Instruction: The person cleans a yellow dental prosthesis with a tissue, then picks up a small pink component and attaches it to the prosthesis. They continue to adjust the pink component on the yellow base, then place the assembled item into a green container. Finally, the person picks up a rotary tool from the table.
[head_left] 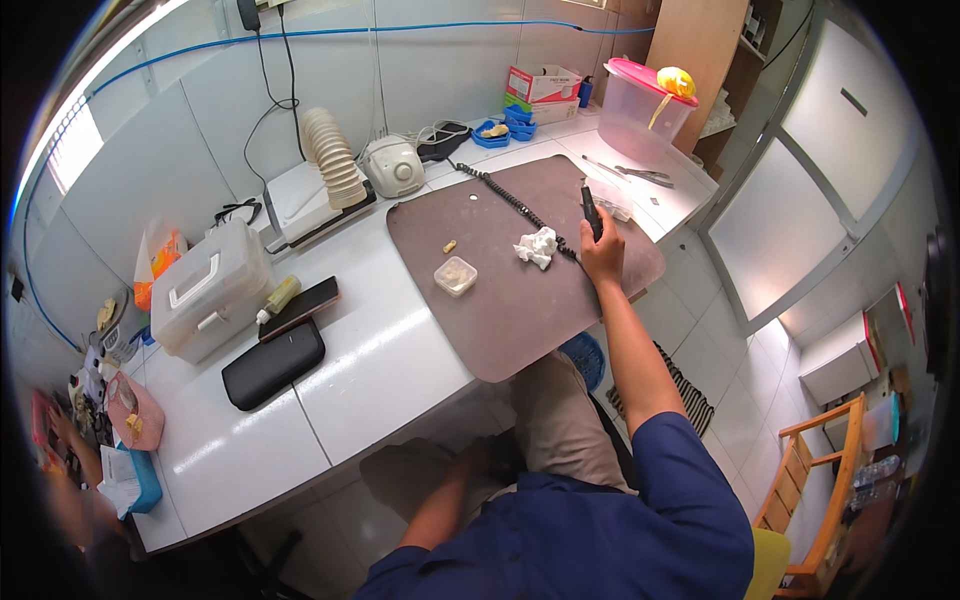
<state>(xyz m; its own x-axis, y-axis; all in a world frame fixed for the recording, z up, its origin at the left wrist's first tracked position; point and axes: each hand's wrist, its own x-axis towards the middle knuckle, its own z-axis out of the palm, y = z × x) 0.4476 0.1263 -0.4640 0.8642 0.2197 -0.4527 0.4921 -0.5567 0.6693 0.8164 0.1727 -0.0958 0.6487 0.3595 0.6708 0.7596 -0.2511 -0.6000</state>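
My right hand [602, 254] is wrapped round a black rotary handpiece [591, 212], its tip pointing away from me over the right part of a brown mat [420, 270]. From the handpiece a coiled black cord [510, 200] runs back across the mat. Left of this hand lies a crumpled white tissue [536, 248]. A small clear square box [455, 277] with pale contents sits farther left, and beside it is a small yellowish piece [449, 246]. Down by my lap, below the table edge, my left hand [478, 462] is in shadow, with its fingers hidden.
A white control unit [393, 166] and a ribbed hose [333, 158] stand at the back. Tweezers and pliers [645, 176] lie near a pink-lidded tub [648, 105]. On the left are a clear case [208, 285], a phone [299, 308] and a black pouch [273, 365]. Another person's arm [80, 450] shows far left.
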